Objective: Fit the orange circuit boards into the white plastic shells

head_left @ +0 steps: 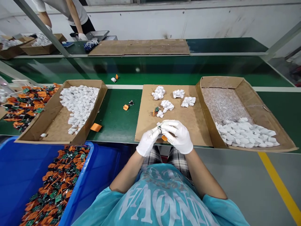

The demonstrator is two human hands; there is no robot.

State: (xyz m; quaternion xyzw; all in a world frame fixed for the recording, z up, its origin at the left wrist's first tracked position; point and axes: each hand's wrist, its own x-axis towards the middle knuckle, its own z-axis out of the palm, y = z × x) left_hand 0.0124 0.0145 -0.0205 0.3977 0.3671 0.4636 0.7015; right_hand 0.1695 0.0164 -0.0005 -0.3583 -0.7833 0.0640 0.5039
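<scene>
My left hand [148, 140] and my right hand [178, 135], both in white gloves, meet over the near edge of a cardboard sheet [188, 125]. Their fingers pinch together on a small green circuit board, mostly hidden by the fingertips, with an orange tab [164, 138] hanging below. A white piece seems to be at the fingertips too, hard to tell from the gloves. Just beyond lie a loose white piece [160, 114] and a small green board with orange [155, 110]. Further off sit several clusters of white pieces [167, 105].
A cardboard tray of white pieces [80, 103] stands left, another tray [261, 116] right. Orange-and-green parts [30, 103] heap at far left and fill a blue bin [88, 157] below. Stray parts [126, 107] lie on the green belt. A person [70, 15] works across the line.
</scene>
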